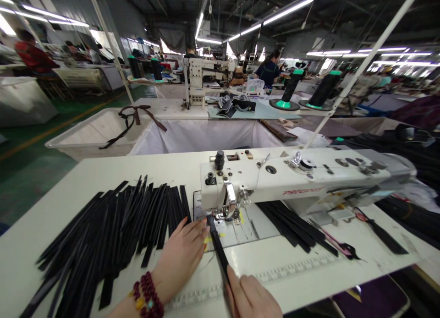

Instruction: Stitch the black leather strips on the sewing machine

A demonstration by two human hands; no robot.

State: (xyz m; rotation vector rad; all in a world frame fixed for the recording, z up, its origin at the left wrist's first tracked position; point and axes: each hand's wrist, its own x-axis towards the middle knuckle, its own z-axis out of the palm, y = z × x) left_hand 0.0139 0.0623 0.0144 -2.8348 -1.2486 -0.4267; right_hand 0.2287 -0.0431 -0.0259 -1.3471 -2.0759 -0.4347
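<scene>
Where right hand (252,295) grips strap (218,247), frame cuts wrist.

Left hand (182,254): bare, no glove, no ring visible. Left wrist: beaded bracelet (148,296), wound in at least two strands, dark red round beads, with one amber-yellow bead and one small turquoise bead on the inner side. Forearm above the bracelet bare, no sleeve in view. Right hand (252,297): bare, no glove, no ring or bracelet visible; wrist cut off by the lower frame edge.
</scene>
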